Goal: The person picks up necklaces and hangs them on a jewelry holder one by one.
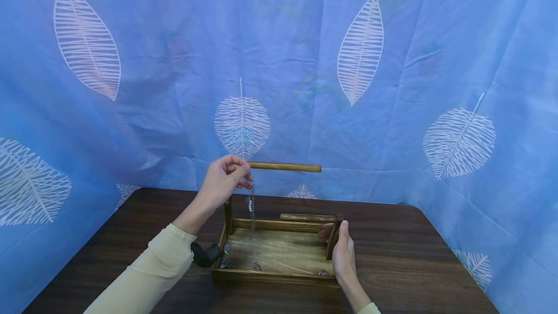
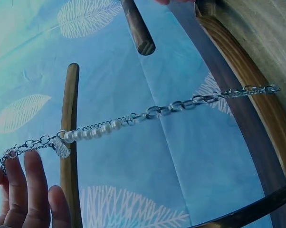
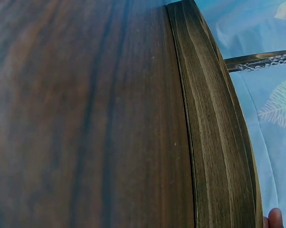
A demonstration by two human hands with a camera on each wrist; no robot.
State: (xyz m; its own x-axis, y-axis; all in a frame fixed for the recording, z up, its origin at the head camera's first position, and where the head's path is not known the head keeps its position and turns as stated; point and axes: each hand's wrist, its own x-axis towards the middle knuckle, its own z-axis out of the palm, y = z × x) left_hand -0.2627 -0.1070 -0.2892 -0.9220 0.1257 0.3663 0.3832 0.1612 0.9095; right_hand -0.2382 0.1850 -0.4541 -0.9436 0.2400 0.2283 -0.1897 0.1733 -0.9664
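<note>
My left hand pinches a silver chain bracelet by its upper end, close to the left part of a wooden stand's upper bar. In the left wrist view, the bracelet shows a row of white beads and a small flat charm, and it crosses in front of the bar. Its lower end hangs over the tray of the wooden stand. My right hand holds the stand's right end, thumb outside and fingers partly hidden behind the upright. A shorter lower bar extends left from that upright.
Several small silver pieces lie in the tray, among them a chain heap at the left and a piece at the front right. Dark wooden table surrounds the stand. A blue leaf-print cloth hangs behind.
</note>
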